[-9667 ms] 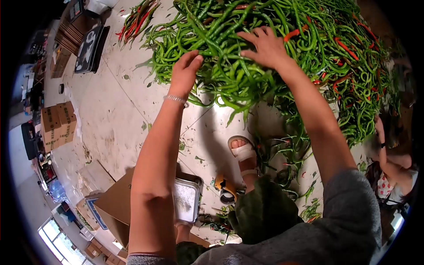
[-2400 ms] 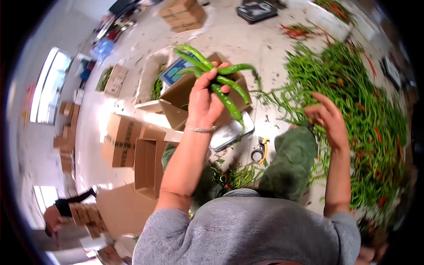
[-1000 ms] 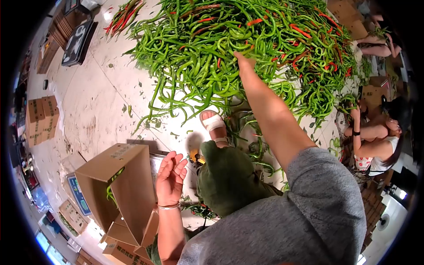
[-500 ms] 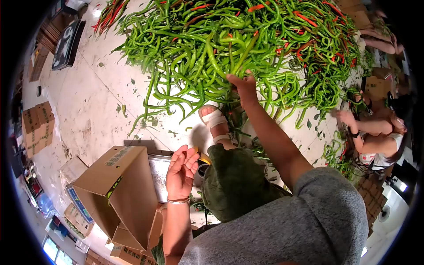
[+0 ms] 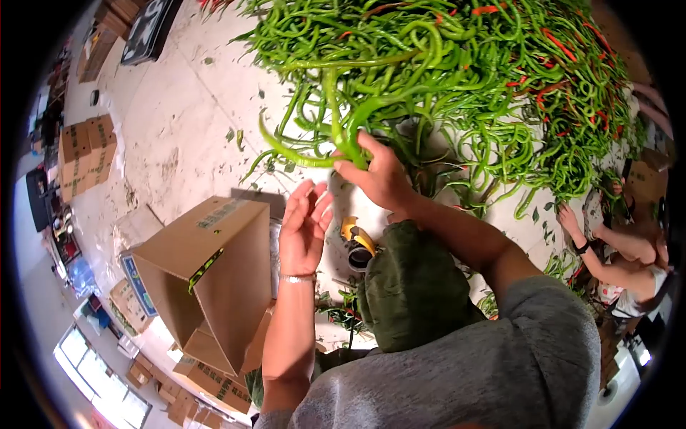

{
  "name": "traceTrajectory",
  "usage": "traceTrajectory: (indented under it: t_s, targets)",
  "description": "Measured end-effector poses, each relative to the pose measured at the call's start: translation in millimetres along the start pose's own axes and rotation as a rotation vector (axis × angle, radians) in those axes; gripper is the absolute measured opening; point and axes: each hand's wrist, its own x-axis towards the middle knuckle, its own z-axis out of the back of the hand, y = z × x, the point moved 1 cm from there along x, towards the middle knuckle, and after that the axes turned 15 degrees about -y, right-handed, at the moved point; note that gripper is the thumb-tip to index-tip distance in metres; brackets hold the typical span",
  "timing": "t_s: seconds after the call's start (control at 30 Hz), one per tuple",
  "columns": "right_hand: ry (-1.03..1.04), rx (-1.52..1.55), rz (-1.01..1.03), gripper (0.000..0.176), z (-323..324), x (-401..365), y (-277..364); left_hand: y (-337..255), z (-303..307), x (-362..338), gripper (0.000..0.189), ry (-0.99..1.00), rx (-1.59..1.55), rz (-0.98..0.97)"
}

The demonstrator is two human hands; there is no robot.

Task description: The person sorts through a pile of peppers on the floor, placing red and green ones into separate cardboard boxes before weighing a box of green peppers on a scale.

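My right hand is closed on a few long green peppers, which fan out from its fingers up and to the left. Beside it, to the lower left, my left hand is raised with its palm up and fingers apart and slightly curled, holding nothing. Beyond both hands a large heap of green peppers with some red ones covers the floor. A yellow object with a dark round opening stands near my knee.
An open cardboard box lies left of my left forearm. More cartons stand at the far left, below a black scale-like device. At the right, a co-worker's arms reach to the heap's edge. Loose leaves lie on the floor.
My right hand has drawn back from the heap toward my left hand, with peppers in it. My left hand has risen slightly. The view has shifted, and my sandalled foot no longer shows.
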Motion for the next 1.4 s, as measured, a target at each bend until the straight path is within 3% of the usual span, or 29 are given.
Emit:
traceTrajectory:
  t_s: [0.07,0.13,0.3,0.33,0.4,0.47,0.53,0.63,0.73,0.83,0.93,0.97,1.07,1.1,1.2,1.23,1.33,1.4]
  targets:
    - [0.200,-0.083,0.096,0.028,-3.1,-5.5,-5.1,-0.4,-4.2,11.5,0.050,0.147,-0.140,0.049]
    - [0.307,-0.255,0.373,0.033,-4.8,-7.7,-14.0,5.8,-6.4,21.1,0.056,0.299,-0.179,0.036]
    - [0.447,-0.343,0.674,0.041,-9.0,-8.8,-47.7,27.2,-4.6,50.6,0.037,0.156,-0.304,0.050]
    - [0.451,-0.225,0.614,0.043,-9.0,-7.5,-55.9,32.4,2.4,60.4,0.036,0.142,-0.336,0.072]
    - [0.483,-0.377,0.514,0.044,-2.1,3.7,-42.0,37.0,15.3,77.5,0.018,0.125,-0.422,0.077]
    - [0.435,-0.434,0.464,0.043,13.8,9.9,-86.5,34.6,19.0,84.4,0.013,0.119,-0.412,0.009]
    - [0.417,-0.085,-0.344,0.043,31.1,15.9,-109.2,45.8,46.7,109.7,0.015,0.066,-0.307,-0.010]
    - [0.231,-0.360,-0.278,0.042,67.9,16.5,-177.1,50.6,63.3,120.9,0.016,-0.181,-0.096,0.081]
    - [0.123,-0.498,-0.279,0.041,75.7,16.2,-159.6,67.9,87.8,127.5,0.007,-0.324,0.092,0.040]
    - [0.056,-0.448,-0.186,0.037,58.4,19.1,-134.0,75.7,95.2,122.2,0.012,-0.416,-0.005,0.107]
    - [0.064,-0.616,-0.029,0.033,31.6,34.0,-139.6,89.0,110.3,123.7,0.015,-0.482,-0.003,0.089]
    - [0.050,-0.479,-0.041,0.033,23.4,38.5,-162.7,87.6,105.1,118.5,0.015,-0.505,-0.017,0.063]
    - [0.055,-0.947,0.104,0.039,-13.7,54.2,-174.5,89.0,105.2,113.8,0.015,-0.550,0.008,-0.019]
    - [0.074,-1.028,0.031,0.045,-23.8,60.2,-175.4,85.9,103.2,110.3,0.017,-0.554,0.010,-0.051]
    - [0.022,-1.149,0.052,0.037,-38.2,78.7,-197.5,80.2,107.1,109.0,0.020,-0.576,0.122,-0.163]
    - [-0.003,-1.125,0.094,0.027,-35.7,81.8,-201.7,77.1,108.1,106.7,0.021,-0.547,0.134,-0.196]
    - [-0.026,-1.006,0.029,0.023,-27.5,88.6,-190.7,63.1,105.9,97.8,0.025,-0.454,0.066,-0.215]
    - [-0.039,-0.865,0.132,0.020,-24.0,81.0,-178.4,51.2,102.5,85.3,0.024,-0.362,-0.054,-0.196]
